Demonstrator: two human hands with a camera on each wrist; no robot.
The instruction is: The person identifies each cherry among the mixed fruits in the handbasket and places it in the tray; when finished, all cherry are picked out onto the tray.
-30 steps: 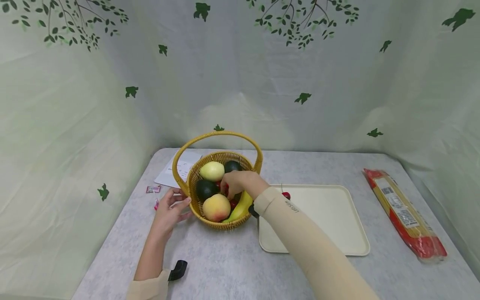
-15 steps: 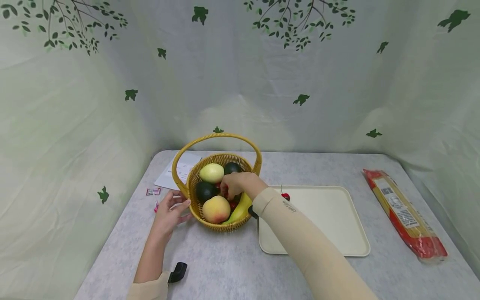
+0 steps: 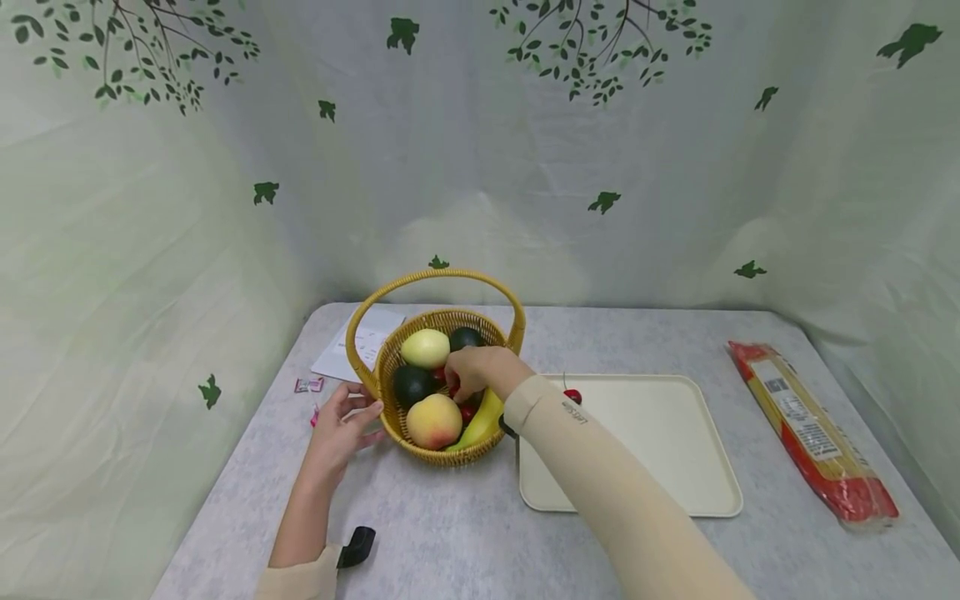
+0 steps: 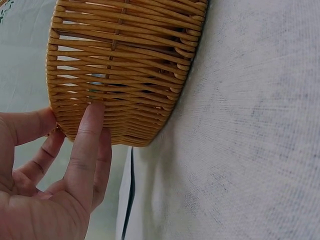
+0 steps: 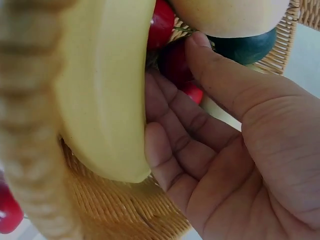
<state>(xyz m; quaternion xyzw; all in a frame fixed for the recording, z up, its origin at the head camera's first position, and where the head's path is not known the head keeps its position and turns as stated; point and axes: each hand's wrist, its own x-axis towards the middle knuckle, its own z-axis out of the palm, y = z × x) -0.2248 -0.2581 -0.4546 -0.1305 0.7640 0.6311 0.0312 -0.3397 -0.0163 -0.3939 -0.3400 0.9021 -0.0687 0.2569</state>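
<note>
A wicker basket [image 3: 442, 458] with a tall handle holds a banana [image 3: 480, 421], a peach [image 3: 433, 422], a pale yellow-green fruit [image 3: 425, 348], two dark green fruits, one at the left [image 3: 413, 385], and several red cherries. My right hand [image 3: 480, 370] reaches inside it. Thumb and fingers pinch a dark red cherry [image 5: 175, 62] beside the banana in the right wrist view; the fingers partly hide it. My left hand [image 3: 341, 425] touches the basket's left side from outside, its fingers [image 4: 86, 145] fairly straight against the rim and weave.
Right of the basket lies a cream tray [image 3: 637, 492] with a stemmed cherry [image 3: 572, 396] at its back left. A packet of noodles [image 3: 813, 429] lies far right. Behind and left of the basket are a paper sheet [image 3: 352, 358] and small pink wrapped sweets [image 3: 309, 385].
Inside the basket, my right hand has shifted only slightly among the fruit. My left hand and the basket stay in place; the head view tilts a little.
</note>
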